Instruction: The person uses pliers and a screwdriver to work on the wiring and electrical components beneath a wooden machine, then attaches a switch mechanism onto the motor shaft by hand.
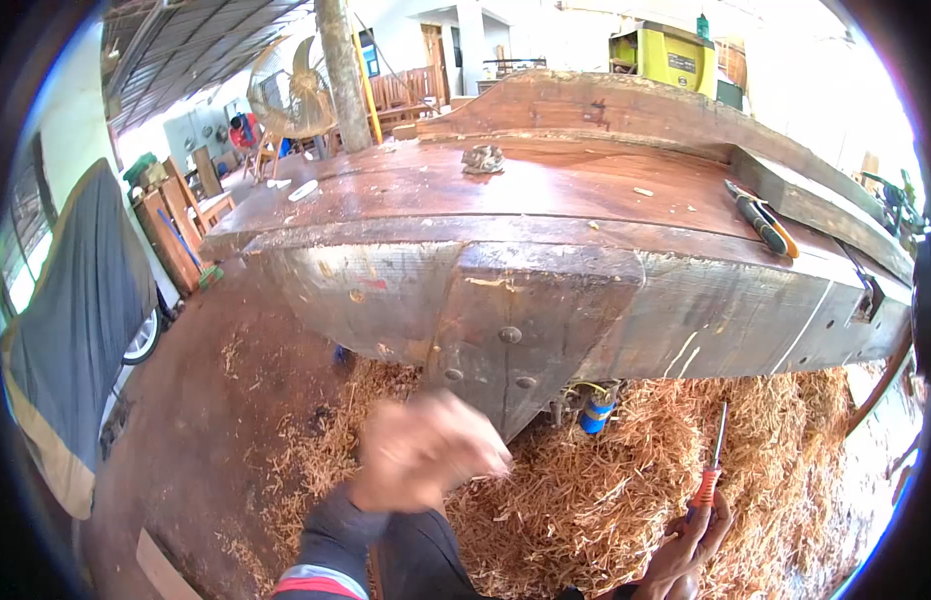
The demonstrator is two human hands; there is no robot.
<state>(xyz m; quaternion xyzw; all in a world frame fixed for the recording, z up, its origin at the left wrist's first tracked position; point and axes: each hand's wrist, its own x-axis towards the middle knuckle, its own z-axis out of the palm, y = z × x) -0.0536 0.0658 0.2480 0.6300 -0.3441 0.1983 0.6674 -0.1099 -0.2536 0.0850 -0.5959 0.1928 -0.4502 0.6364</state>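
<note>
My left hand (pixel 426 450) is smeared by motion in front of the workbench's lower front, close to its bolted dark bracket (pixel 536 310). Its fingers are too blurred to read. At the lower right, my right hand (pixel 691 545) has its fingers wrapped round the red handle of a screwdriver (pixel 707 487), whose metal shaft points upward. On the wooden benchtop (pixel 386 190) lie pliers (pixel 761 218) with black and orange handles, at the right, and a crumpled brown lump (pixel 483 159) near the middle.
Wood shavings (pixel 606 500) cover the floor under the bench, near a blue cylinder (pixel 597 415). A long plank (pixel 586 105) lies along the bench's back edge. A covered object with a wheel (pixel 81 330) stands left. A fan (pixel 291 88) and a person in red (pixel 244 130) are behind.
</note>
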